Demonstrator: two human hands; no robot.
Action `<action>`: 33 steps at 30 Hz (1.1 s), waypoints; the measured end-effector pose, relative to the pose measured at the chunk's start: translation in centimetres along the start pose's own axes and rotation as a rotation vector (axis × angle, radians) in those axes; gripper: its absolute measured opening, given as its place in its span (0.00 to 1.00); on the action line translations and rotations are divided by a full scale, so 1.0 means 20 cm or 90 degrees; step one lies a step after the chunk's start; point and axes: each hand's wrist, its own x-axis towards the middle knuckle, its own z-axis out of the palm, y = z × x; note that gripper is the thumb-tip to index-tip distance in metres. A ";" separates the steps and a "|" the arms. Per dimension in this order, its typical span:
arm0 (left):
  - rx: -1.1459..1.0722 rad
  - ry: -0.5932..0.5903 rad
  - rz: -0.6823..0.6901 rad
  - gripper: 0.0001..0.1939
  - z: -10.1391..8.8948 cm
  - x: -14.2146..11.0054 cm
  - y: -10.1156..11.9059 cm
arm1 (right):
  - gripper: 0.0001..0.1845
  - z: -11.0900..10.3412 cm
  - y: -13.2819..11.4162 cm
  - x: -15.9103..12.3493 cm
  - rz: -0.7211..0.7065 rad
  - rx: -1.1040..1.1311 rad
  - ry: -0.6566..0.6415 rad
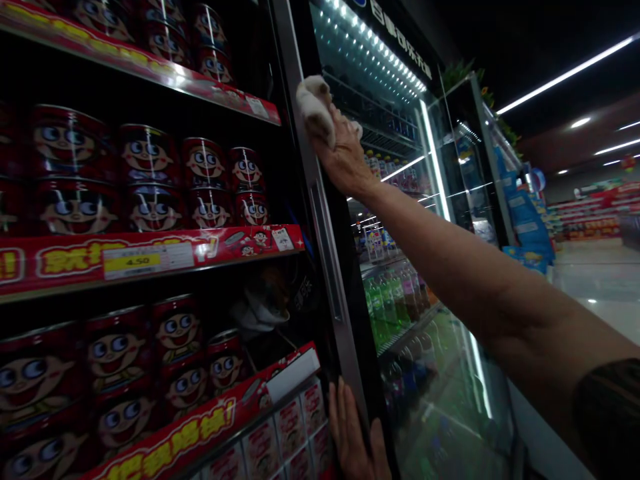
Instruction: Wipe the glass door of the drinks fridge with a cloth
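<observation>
Forearm: right arm fills the near right corner, bare and stretched up and away toward the cooler door [440, 280].
Right grip: right hand [345, 160] has its fingers curled and pressed together around a cloth [315, 107], bunching it against the door's upper left corner, beside the frame [320, 220].
Left grip: left hand [353, 433] lies flat, fingers spread slightly, on the frame's lower edge; it holds nothing.
Doing it well: judged from the pose, firm even pressure with the cloth kept flat on the glass, overlapping strokes down from the top corner, and the low hand bracing the door should avoid streaks.
Cloth: pale, soft, crumpled, wad-shaped.
Door: smooth, reflective glass, tall rectangle, lit by a row of small lights along the top.
Frame: brushed metal strip, straight and narrow.
Bottles [395, 300]: green plastic, slim, upright on inner shelves.
Cans [150, 180]: red, glossy cylinders with cartoon faces, stacked on the left shelf [150, 257].
</observation>
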 end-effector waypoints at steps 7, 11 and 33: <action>-0.002 -0.080 0.009 0.37 -0.06 0.02 0.08 | 0.42 -0.17 -0.43 -0.63 -0.070 0.098 -0.020; -0.042 -0.100 0.011 0.35 -0.09 0.02 0.09 | 0.39 -0.29 -0.59 -1.02 -0.039 0.078 -0.067; 0.046 -0.432 -0.279 0.30 -0.48 -0.64 0.12 | 0.31 -0.98 -1.59 -4.10 0.145 0.202 -0.761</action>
